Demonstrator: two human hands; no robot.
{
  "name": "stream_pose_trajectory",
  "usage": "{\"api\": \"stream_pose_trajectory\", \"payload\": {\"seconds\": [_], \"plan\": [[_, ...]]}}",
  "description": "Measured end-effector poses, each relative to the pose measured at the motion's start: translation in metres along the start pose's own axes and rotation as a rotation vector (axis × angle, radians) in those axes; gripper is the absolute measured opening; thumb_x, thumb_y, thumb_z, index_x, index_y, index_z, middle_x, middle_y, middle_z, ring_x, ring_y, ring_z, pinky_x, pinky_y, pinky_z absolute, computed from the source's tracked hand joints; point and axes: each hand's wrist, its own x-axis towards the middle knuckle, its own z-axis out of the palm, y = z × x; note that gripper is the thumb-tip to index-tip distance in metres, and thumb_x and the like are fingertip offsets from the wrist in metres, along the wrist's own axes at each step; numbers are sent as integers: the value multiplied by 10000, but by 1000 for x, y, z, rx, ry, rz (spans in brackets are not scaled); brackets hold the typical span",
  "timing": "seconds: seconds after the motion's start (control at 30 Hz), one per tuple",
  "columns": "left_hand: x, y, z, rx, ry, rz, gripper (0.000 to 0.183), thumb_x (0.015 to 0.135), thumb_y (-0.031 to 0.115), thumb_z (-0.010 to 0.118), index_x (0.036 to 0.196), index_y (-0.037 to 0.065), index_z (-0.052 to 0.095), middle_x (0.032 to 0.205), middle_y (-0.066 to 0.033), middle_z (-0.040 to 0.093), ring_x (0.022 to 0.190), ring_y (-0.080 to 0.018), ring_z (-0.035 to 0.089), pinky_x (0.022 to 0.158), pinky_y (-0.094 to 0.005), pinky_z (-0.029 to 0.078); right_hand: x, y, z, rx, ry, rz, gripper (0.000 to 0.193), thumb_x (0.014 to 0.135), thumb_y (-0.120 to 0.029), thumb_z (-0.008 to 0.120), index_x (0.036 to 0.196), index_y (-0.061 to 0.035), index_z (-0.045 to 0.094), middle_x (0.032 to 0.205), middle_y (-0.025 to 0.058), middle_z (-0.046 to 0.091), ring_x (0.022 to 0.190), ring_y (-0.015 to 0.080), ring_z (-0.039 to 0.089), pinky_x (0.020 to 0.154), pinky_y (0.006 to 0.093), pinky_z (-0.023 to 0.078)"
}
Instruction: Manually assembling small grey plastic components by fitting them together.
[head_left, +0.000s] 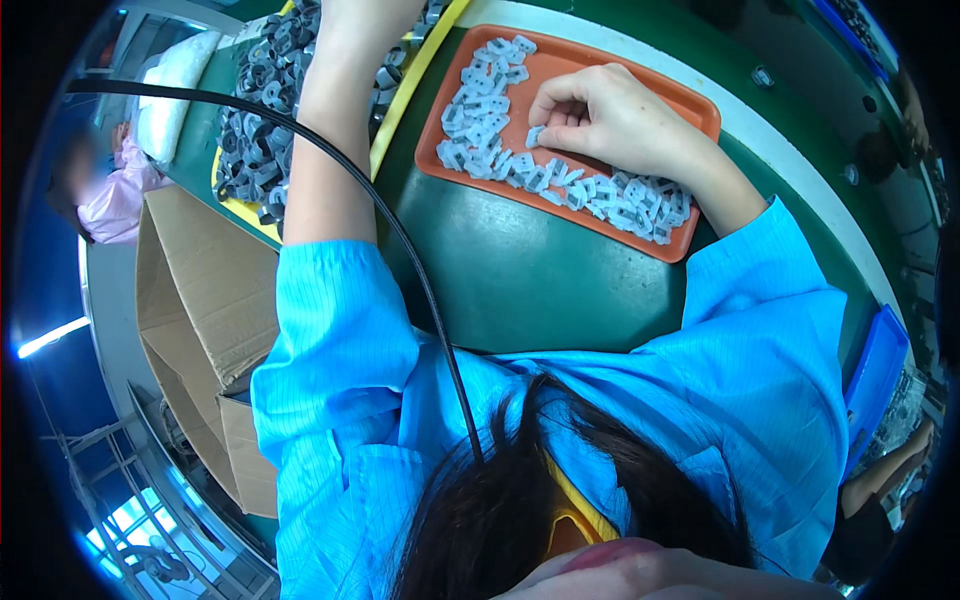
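Observation:
My right hand (612,118) is over an orange tray (690,105), thumb and fingers pinched on a small pale plastic piece (536,137). Many similar translucent pieces (475,110) lie along the tray's left side and near edge. My left arm reaches to the far left over a yellow-edged bin (392,125) heaped with dark grey, ring-like plastic parts (262,150). Only the back of my left hand (372,18) shows at the top edge; its fingers are out of the picture.
An open cardboard box (205,300) stands left of me. The green tabletop (520,270) lies between me and the tray. A black cable (405,240) crosses the view near my left arm. A blue tray (875,370) is at the right; other people are at both sides.

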Motion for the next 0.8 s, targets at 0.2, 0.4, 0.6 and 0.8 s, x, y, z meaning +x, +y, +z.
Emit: {"api": "stream_pose_trajectory", "payload": {"seconds": [0.2, 0.4, 0.6, 0.8], "plan": [[42, -76, 44, 302, -4, 431, 447, 743, -66, 564, 1149, 19, 730, 1153, -236, 678, 1087, -405, 663, 924, -444, 553, 3, 0, 5, 41, -16, -2, 117, 887, -123, 759, 955, -31, 737, 845, 76, 733, 768, 170, 689, 707, 325, 554], [68, -65, 45, 391, -263, 195, 599, 838, 167, 669, 1434, 172, 610, 1359, -164, 666, 1233, -347, 645, 1089, -404, 488, -1, 9, 0, 148, -24, 43, 110, 867, -120, 733, 874, -13, 704, 808, 110, 732, 763, 206, 720, 723, 350, 566], [69, -59, 42, 433, -358, -117, 450, 849, 386, 755, 1195, 99, 768, 1132, -171, 764, 1097, -326, 718, 1033, -402, 522, 4, 9, 2, 99, -31, -3, 100, 880, -107, 766, 914, -28, 716, 775, 35, 700, 724, 119, 675, 693, 293, 553], [36, -37, 48, 19, 62, 90, 294, 876, 249, 757, 1096, 54, 751, 989, -96, 784, 937, -221, 748, 883, -345, 557, 3, 0, -4, 138, -101, 57, 108, 886, -125, 768, 915, -35, 716, 800, 25, 706, 752, 102, 671, 697, 287, 549]]}}
